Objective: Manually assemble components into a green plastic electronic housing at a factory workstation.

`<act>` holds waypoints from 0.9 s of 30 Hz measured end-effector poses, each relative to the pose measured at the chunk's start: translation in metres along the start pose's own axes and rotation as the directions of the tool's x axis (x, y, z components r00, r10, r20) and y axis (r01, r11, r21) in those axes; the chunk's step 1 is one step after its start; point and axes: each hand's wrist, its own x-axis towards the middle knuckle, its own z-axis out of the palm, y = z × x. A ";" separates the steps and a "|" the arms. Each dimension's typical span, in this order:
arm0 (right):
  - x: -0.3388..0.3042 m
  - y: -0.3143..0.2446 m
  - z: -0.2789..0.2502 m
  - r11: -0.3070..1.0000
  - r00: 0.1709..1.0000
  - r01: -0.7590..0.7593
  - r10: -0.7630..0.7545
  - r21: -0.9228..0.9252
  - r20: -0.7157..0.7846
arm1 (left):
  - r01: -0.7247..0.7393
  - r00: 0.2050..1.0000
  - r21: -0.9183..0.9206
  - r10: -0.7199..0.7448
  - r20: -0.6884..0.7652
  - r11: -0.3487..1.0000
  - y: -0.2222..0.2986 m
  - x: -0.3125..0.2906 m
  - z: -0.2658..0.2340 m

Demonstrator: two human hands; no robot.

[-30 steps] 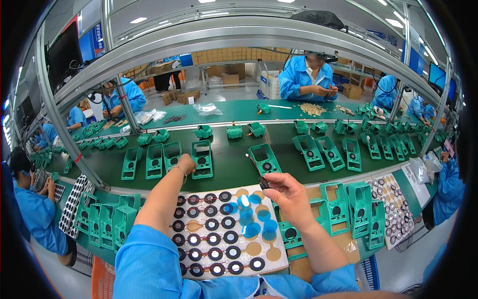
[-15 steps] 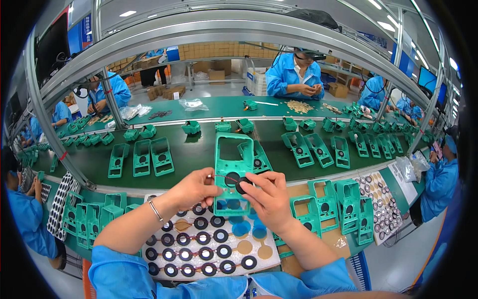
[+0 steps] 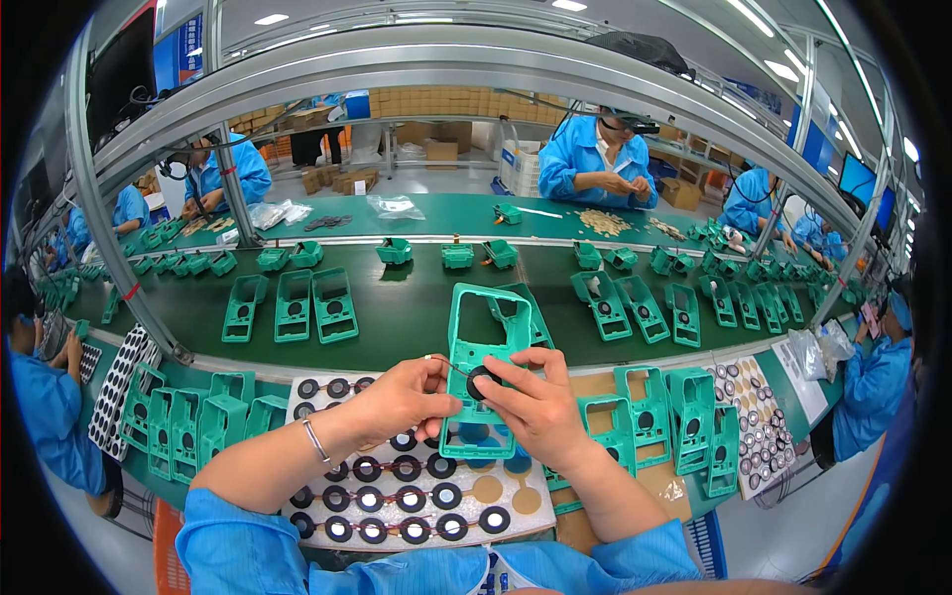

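Note:
A green plastic housing [image 3: 476,351] is held up and tilted in front of me, above the near edge of the green belt. My left hand [image 3: 409,399] is closed on its left side, thumb against the lower edge. A thin dark red wire [image 3: 454,367] runs from those fingertips to a round black speaker [image 3: 480,383]. My right hand [image 3: 540,409] grips the speaker against the housing's inner face, its fingers covering part of it. Under my hands lies a white foam board [image 3: 534,524] with rows of similar wired black speakers [image 3: 494,520].
Several green housings [image 3: 645,421] stand to the right, others [image 3: 186,434] to the left. More housings line the dark green belt [image 3: 416,332]. A board of small round parts [image 3: 762,421] lies at far right. Co-workers [image 3: 600,164] sit across and on both sides. A metal frame [image 3: 436,69] spans overhead.
Both hands and the housing have shifted slightly right and down in view, with the whole scene moving a little too. The speaker now sits closer against the housing, more covered by my right fingers.

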 end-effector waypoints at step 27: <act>0.001 0.001 -0.001 0.996 0.991 0.023 -0.034 0.091 0.131 | 0.022 0.998 -0.002 -0.022 0.059 1.000 -0.001 -0.004 -0.002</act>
